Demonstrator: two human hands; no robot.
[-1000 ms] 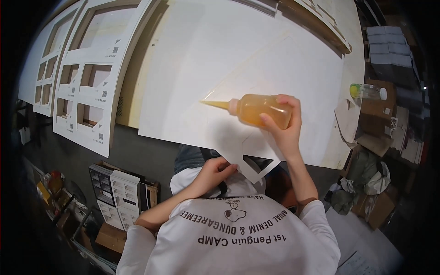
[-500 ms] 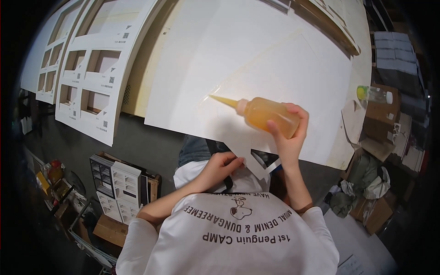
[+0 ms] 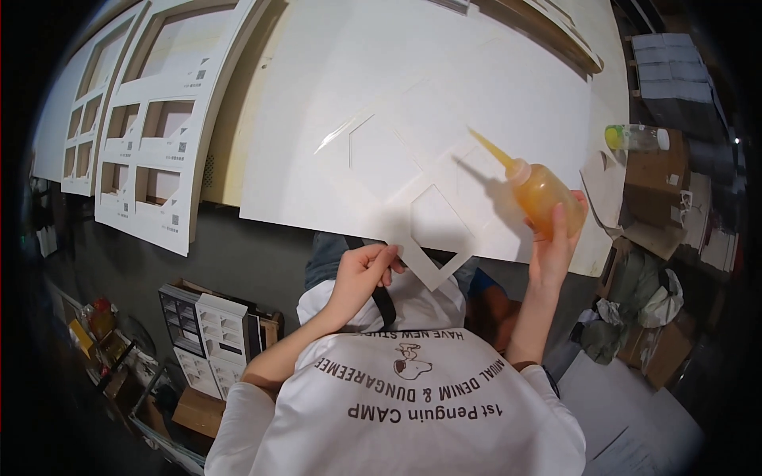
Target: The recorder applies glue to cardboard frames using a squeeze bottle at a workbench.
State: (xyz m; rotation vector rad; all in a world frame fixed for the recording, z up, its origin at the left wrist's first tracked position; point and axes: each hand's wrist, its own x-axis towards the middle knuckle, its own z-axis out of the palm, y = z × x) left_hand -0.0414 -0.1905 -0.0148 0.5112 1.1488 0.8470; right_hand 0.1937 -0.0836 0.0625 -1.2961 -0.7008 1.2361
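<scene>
My right hand [image 3: 562, 238] is wrapped round a squeeze bottle [image 3: 546, 194] of amber liquid, probably glue. Its long yellow nozzle points up and left, just above the white sheet on the table. At the near edge, my left hand [image 3: 367, 271] has thumb and fingers pinched together at the corner of a white cut-out panel [image 3: 429, 275]. The panel lies slantwise over a large white board [image 3: 302, 190], one corner overhanging the table edge. Several angular windows are cut in it; white on white, its far outline is hard to follow. Shiny clear streaks show near its far left part.
White display panels [image 3: 147, 210] with rectangular openings lean at the left. A clear bottle with a green-yellow end [image 3: 637, 137] lies on its side at the right. Cardboard boxes [image 3: 660, 178] and grey stacks [image 3: 675, 67] stand beyond it. More panels [image 3: 218, 317] stand low at the left.
The squeeze bottle has moved right, its nozzle now more upright. The cut-out panel has shifted further onto the table, more of it lying over the board. My left hand has moved slightly left and up.
</scene>
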